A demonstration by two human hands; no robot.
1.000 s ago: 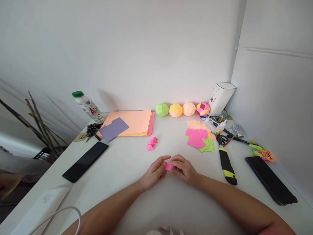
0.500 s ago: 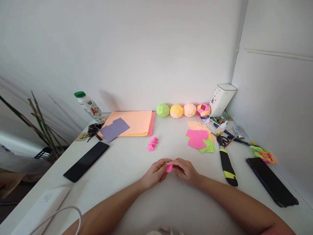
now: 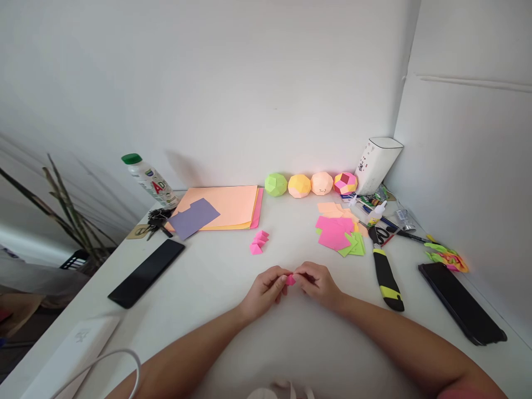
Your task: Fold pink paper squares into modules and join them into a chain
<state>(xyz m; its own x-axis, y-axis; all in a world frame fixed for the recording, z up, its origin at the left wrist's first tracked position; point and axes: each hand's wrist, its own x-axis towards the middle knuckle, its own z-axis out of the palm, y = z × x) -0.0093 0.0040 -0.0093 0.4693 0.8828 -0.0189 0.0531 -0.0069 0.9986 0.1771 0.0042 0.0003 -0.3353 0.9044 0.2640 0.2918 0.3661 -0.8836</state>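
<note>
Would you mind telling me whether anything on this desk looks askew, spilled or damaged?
Nothing looks spilled. The purple sheet lies askew over the left side of the peach sheet, its far edge notched, perhaps cut on purpose. The colourful bundle at far right looks crumpled.

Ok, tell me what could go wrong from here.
The small pink paper between the left hand and right hand might crease badly or tear, being pinched at the fingertips. The folded pink pieces sit loose just beyond, so a stray finger could scatter them. The rounded paper balls might roll if bumped.
</note>
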